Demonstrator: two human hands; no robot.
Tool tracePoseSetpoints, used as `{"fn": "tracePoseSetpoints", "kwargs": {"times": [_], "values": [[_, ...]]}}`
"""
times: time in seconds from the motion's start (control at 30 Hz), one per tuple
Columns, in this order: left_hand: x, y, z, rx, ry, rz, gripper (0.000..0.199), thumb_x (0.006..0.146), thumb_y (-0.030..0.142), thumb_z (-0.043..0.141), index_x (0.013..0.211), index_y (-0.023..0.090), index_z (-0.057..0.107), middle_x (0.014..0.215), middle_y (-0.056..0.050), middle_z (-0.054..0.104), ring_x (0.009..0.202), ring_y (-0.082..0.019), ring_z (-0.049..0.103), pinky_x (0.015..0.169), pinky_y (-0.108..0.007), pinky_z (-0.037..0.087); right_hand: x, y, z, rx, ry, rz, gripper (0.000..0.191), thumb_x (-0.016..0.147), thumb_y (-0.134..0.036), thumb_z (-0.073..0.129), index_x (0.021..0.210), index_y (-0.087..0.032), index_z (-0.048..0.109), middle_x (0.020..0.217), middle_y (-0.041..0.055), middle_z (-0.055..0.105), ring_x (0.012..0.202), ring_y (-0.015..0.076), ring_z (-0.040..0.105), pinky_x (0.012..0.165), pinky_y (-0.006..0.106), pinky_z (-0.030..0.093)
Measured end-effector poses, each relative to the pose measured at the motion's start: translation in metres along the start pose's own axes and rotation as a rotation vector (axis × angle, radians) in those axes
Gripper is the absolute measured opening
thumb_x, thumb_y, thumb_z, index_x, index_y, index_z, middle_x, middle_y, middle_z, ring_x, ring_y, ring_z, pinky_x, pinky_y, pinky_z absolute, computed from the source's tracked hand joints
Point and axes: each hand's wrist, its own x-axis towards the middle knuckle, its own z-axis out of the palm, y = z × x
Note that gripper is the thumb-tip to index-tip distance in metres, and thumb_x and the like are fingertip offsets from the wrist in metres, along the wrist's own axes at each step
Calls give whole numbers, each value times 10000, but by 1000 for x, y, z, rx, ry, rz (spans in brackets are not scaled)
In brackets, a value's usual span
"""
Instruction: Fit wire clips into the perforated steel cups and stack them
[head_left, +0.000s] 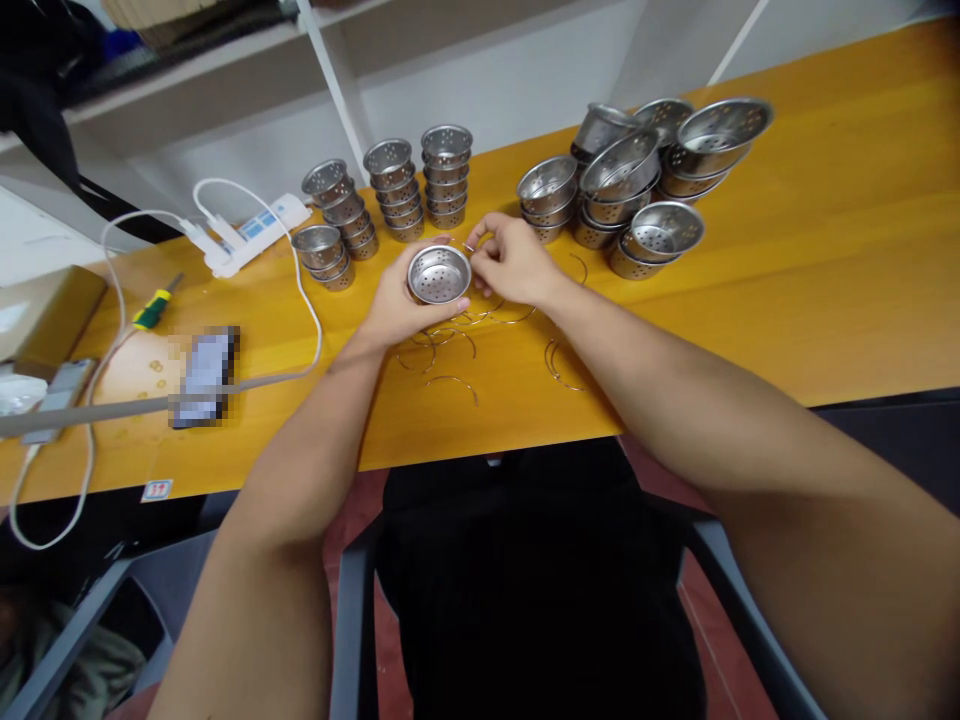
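A round metal cup with a perforated bottom point(439, 276) is held in my left hand point(397, 300), fingers and thumb around its sides and its mouth facing up. Just right of its rim, my right hand point(514, 260) is closed in a pinch on a thin wire, of which only a short end shows at the fingertips. Several thin curved wires point(454, 380) lie on the yellow table below and beside the hands. A few more wires point(559, 367) rest under my right forearm.
Stacks of perforated cups stand behind my left hand point(390, 190) and behind my right point(622, 180). On the left are a power strip point(259, 235) with white cables, a phone point(205, 378), a screwdriver point(154, 308) and a cardboard box point(56, 315).
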Motion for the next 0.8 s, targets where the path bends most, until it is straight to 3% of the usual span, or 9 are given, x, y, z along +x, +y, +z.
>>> {"fn": "tracePoseSetpoints", "kwargs": {"times": [0.13,0.3,0.43,0.53,0.63,0.8], "values": [[3,15,0,3,-15,6,1100,762,944,1101,1584,320,719,1721,-167,759,1633,-430,747,1433,-658,610,-5,-5,-3,-37,-71,-35,282,1119,-192,672,1396,-237,700,850,16,790,793,302,840,836,464,723],[4,15,1,-25,32,15,1131,751,1056,1022,1526,285,734,1565,-161,820,1505,-428,813,1375,-653,652,-5,-2,-6,-42,-146,-127,146,1080,-118,677,1144,-249,674,953,47,808,882,276,807,899,424,663],[3,10,5,-98,51,22,1112,753,1056,1016,1467,242,766,1482,-163,849,1415,-402,845,1317,-607,679,3,12,-2,-148,-64,-347,121,1043,-145,745,1050,-250,686,1165,111,825,1115,321,776,1062,470,637],[3,8,8,-154,58,2,1125,690,1005,1087,1433,213,795,1446,-167,871,1355,-394,867,1261,-567,705,9,24,3,-159,46,-450,137,1018,-147,812,1002,-253,726,1200,133,818,1186,385,787,1122,551,640],[3,7,9,-192,59,18,1112,662,949,1137,1432,212,816,1435,-169,883,1336,-396,879,1235,-554,718,12,30,5,-132,131,-476,125,1041,-158,829,984,-254,774,1213,142,826,1207,421,804,1140,604,642],[3,7,12,-186,74,46,1072,703,907,1138,1453,211,819,1464,-175,885,1379,-390,871,1272,-550,699,7,23,9,-98,124,-443,146,1017,-95,760,1029,-239,776,1150,123,864,1115,376,832,1081,544,665]]}}
